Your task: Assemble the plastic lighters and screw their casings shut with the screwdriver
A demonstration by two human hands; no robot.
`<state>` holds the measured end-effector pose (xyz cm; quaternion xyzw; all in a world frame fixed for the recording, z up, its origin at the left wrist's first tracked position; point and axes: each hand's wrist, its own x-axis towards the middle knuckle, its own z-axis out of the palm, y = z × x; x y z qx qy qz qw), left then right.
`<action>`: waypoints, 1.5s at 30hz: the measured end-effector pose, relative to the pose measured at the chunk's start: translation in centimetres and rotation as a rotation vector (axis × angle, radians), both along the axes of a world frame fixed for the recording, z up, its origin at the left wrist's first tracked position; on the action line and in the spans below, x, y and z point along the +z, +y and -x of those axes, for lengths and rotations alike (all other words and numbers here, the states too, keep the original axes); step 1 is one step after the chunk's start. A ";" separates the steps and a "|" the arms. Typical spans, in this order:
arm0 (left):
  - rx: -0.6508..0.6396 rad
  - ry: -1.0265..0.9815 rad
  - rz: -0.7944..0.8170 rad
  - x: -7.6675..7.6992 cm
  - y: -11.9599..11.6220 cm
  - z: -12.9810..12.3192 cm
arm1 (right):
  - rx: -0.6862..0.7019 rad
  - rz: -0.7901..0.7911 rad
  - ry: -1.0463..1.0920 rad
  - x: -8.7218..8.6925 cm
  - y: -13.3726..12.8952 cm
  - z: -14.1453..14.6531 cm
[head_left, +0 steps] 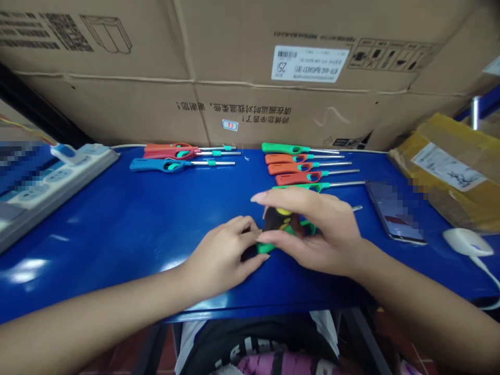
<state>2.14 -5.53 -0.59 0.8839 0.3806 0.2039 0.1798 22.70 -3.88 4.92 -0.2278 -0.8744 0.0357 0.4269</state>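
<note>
A green lighter (266, 248) lies on the blue table (156, 219), its handle end pinched by my left hand (228, 252). My right hand (326, 229) is curled around a black and yellow tool (276, 219) pressed over the lighter's handle; the tool's tip is hidden. Just beyond my right hand, several lighters lie in a column: a green one (283, 149), orange ones (287, 167), a red one (299, 178) and another green one. At the left back are orange and red lighters (167, 151) and a blue lighter (156, 165).
A power strip (54, 179) runs along the left edge. A large cardboard box (234, 67) stands at the back. On the right are a phone (394, 213), a taped carton (449, 172) and a white device (466, 242) with a cable.
</note>
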 end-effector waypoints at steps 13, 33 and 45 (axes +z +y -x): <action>0.025 0.272 0.096 2.7 1.2 -0.4 | -0.247 0.135 0.432 3.2 4.9 -6.4; -0.079 0.087 -0.079 2.4 15.4 -5.2 | -0.760 0.406 -0.566 -0.2 7.2 -9.7; 0.169 -0.072 -0.163 -1.0 18.1 -5.1 | -0.707 0.452 -0.784 -1.6 7.8 -9.5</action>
